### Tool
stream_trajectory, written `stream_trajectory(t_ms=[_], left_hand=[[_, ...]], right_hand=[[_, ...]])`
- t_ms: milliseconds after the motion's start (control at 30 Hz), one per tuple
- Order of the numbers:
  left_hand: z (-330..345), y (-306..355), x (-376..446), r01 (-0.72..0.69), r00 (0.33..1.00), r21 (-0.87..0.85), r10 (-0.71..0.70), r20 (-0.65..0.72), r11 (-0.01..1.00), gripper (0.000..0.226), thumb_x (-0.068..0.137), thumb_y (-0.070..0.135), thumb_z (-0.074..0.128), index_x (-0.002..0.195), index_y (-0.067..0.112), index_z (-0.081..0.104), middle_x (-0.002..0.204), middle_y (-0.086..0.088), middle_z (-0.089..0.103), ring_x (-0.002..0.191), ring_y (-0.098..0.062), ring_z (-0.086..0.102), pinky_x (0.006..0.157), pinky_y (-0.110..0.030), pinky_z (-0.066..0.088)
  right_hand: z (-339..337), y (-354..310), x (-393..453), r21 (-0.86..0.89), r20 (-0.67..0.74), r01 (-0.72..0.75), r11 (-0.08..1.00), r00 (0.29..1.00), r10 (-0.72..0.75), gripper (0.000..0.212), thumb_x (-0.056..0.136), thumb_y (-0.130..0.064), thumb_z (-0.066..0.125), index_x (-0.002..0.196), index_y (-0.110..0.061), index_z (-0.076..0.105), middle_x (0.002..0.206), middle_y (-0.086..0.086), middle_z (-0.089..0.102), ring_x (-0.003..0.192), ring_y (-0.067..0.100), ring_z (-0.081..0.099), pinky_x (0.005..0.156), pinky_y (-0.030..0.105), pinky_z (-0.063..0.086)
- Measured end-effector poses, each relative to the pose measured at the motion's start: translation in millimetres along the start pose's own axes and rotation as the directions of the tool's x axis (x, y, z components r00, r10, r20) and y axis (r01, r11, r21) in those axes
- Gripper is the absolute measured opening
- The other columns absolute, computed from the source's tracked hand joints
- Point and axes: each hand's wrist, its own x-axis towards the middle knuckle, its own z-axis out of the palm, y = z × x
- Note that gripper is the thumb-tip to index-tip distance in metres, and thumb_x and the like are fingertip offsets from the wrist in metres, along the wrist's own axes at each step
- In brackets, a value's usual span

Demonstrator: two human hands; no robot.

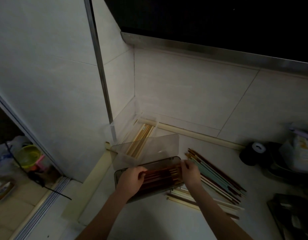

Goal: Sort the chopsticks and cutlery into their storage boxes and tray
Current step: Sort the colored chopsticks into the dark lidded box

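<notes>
Both hands work at the smoked box [149,177]: left hand [132,181] fingers curled onto dark chopsticks [160,175] inside, right hand [191,172] pinching their ends. Step: aligning. Next, probably fetch from loose chopsticks [219,179] at 3 o'clock.

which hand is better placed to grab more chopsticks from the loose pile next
Right. The right hand sits at the box's right end, beside the loose pile on the counter. The left hand is at the box's left end, so it would likely have to cross over the box to reach.
</notes>
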Motion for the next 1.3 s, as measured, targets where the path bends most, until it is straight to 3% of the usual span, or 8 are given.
stream_trajectory(t_ms=[100, 233, 367, 600, 833, 933, 1067, 1300], left_hand=[[3, -1, -2, -0.020, 1.000, 0.017, 0.020, 0.024, 1.000, 0.021, 0.087, 0.018, 0.060, 0.104, 0.023, 0.070, 0.104, 0.010, 0.069, 0.097, -0.007, 0.062, 0.087, -0.021, 0.046], [8, -5, -1, -0.001, 0.998, 0.057, -0.002, 0.061, 0.998, 0.021, 0.089, 0.024, 0.058, 0.108, 0.024, 0.068, 0.110, 0.008, 0.068, 0.103, -0.011, 0.060, 0.090, -0.026, 0.046], [14, -8, 1, 0.019, 0.998, 0.094, -0.026, 0.065, 0.995, 0.026, 0.092, 0.025, 0.055, 0.114, 0.019, 0.067, 0.116, 0.002, 0.066, 0.112, -0.014, 0.055, 0.096, -0.026, 0.041], [20, -7, 3, 0.016, 1.000, 0.130, -0.019, 0.021, 0.991, 0.034, 0.093, 0.009, 0.048, 0.124, 0.017, 0.059, 0.124, -0.005, 0.059, 0.117, -0.021, 0.050, 0.098, -0.026, 0.037], [24, -2, 2, 0.016, 1.000, 0.088, -0.015, -0.010, 0.996, 0.024, 0.088, 0.006, 0.054, 0.104, 0.015, 0.069, 0.109, -0.003, 0.064, 0.109, -0.021, 0.054, 0.089, -0.029, 0.043], [26, 2, 3, 0.002, 0.999, 0.091, 0.001, -0.032, 0.996, 0.019, 0.086, 0.008, 0.057, 0.097, 0.015, 0.070, 0.102, -0.003, 0.065, 0.103, -0.021, 0.055, 0.084, -0.029, 0.044], [27, 3, 3, 0.003, 0.998, 0.103, 0.004, -0.065, 0.995, 0.014, 0.081, 0.007, 0.061, 0.089, 0.015, 0.070, 0.093, -0.002, 0.066, 0.095, -0.022, 0.058, 0.078, -0.031, 0.047], [28, 3, 3, 0.007, 0.997, 0.126, 0.003, -0.074, 0.992, 0.014, 0.074, 0.005, 0.066, 0.081, 0.017, 0.070, 0.084, 0.000, 0.067, 0.086, -0.023, 0.061, 0.074, -0.032, 0.048]], right_hand=[[6, 5, -4, -0.110, 0.020, 0.093, 0.990, 0.996, -0.092, 0.029, 0.098, -0.024, 0.046, 0.084, -0.003, 0.059, 0.080, 0.015, 0.062, 0.069, 0.020, 0.054, 0.057, 0.029, 0.036], [6, 12, 1, -0.107, 0.022, 0.043, 0.993, 0.999, -0.041, 0.018, 0.092, -0.021, 0.058, 0.101, -0.011, 0.046, 0.085, 0.002, 0.058, 0.071, 0.014, 0.055, 0.052, 0.018, 0.039], [-3, 22, 11, -0.086, -0.028, 0.008, 0.996, 1.000, -0.011, 0.008, 0.095, -0.018, 0.052, 0.099, -0.010, 0.052, 0.083, 0.008, 0.063, 0.063, 0.016, 0.058, 0.050, 0.024, 0.044], [-46, 64, 33, -0.240, -0.165, -0.062, 0.969, 0.986, 0.022, 0.007, 0.094, -0.011, 0.051, 0.097, -0.007, 0.057, 0.089, 0.011, 0.063, 0.078, 0.025, 0.058, 0.067, 0.030, 0.044], [-68, 91, 49, -0.478, -0.070, -0.060, 0.876, 0.997, 0.030, 0.015, 0.093, -0.004, 0.046, 0.090, -0.003, 0.060, 0.086, 0.017, 0.062, 0.067, 0.023, 0.051, 0.061, 0.028, 0.039], [-71, 93, 54, -0.551, -0.028, -0.043, 0.834, 0.999, 0.033, 0.021, 0.093, -0.005, 0.045, 0.101, -0.004, 0.064, 0.096, 0.017, 0.065, 0.081, 0.028, 0.060, 0.072, 0.033, 0.048], [-70, 91, 56, -0.732, 0.039, -0.001, 0.681, 0.998, 0.044, 0.022, 0.096, -0.011, 0.045, 0.112, -0.009, 0.060, 0.114, 0.011, 0.064, 0.106, 0.024, 0.061, 0.087, 0.030, 0.047], [-69, 94, 59, -0.833, 0.068, 0.036, 0.552, 0.997, 0.037, 0.021, 0.097, -0.012, 0.045, 0.116, -0.015, 0.054, 0.122, 0.004, 0.059, 0.113, 0.018, 0.057, 0.092, 0.026, 0.045]])
